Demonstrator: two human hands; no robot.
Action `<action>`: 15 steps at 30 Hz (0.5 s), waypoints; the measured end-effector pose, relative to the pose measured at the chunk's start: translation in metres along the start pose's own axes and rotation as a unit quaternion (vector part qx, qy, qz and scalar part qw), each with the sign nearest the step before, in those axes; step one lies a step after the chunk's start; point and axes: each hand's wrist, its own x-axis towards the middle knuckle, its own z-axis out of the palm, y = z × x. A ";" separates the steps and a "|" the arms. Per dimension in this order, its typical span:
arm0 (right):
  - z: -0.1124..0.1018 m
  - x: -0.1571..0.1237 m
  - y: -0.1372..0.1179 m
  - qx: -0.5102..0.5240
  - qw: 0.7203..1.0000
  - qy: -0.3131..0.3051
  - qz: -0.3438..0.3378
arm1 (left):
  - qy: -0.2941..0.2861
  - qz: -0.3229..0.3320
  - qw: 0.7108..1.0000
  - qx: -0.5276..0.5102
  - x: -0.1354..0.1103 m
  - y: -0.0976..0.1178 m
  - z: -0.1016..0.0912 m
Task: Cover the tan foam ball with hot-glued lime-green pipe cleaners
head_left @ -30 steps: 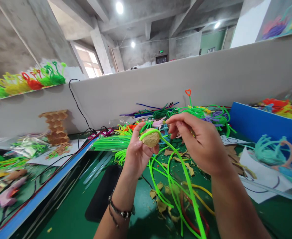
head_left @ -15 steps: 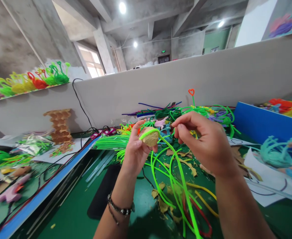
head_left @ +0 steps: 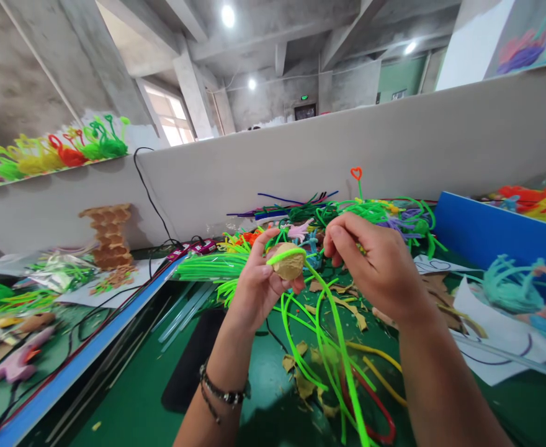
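My left hand [head_left: 254, 285] is closed round a small tan ball [head_left: 288, 263] held above the green table [head_left: 128, 403]. A neon-green pipe cleaner [head_left: 342, 360] lies over the top of the ball and trails down toward me among other loose green stems. My right hand [head_left: 378, 267] is just right of the ball, fingers pinched together near the green pipe cleaner's upper part; what the fingertips grip is hidden behind the hand.
Heaps of coloured pipe cleaners [head_left: 370, 211] lie behind my hands against a grey partition [head_left: 301, 155]. Tan scraps [head_left: 301, 379] litter the mat. A blue board [head_left: 487, 230] stands right, white paper [head_left: 501, 335] beside it. A cardboard honeycomb stack [head_left: 108, 236] stands left.
The ball has tipped a little toward the right. My right hand has dropped slightly and moved closer to it. The green stem now sits flatter across the ball's top.
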 end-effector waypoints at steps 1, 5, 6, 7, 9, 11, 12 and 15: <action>0.000 0.000 0.000 0.000 1.000 -0.009 -0.004 | 0.000 -0.002 1.000 -0.005 0.000 0.000 0.000; 0.000 0.000 0.002 -0.019 1.000 0.009 0.006 | 0.002 -0.019 0.999 -0.035 0.000 0.001 -0.002; 0.000 0.000 0.002 -0.021 1.000 0.020 0.011 | 0.005 -0.023 0.999 -0.042 0.000 0.001 -0.003; 0.000 0.000 0.002 -0.020 0.999 0.025 0.012 | 0.008 -0.025 0.999 -0.047 0.000 0.001 -0.004; 0.000 0.001 0.002 -0.006 1.000 0.011 0.009 | 0.016 -0.024 0.998 -0.047 0.000 0.001 -0.005; 0.000 0.002 0.000 0.015 1.000 0.000 0.001 | 0.024 -0.019 0.999 -0.031 0.000 0.001 -0.006; 0.000 0.001 -0.001 0.028 1.000 -0.004 -0.006 | 0.026 -0.015 0.999 -0.019 0.000 0.001 -0.006; 0.000 0.001 -0.002 0.071 0.996 -0.045 -0.039 | 0.026 -0.008 1.000 0.008 0.000 0.000 -0.005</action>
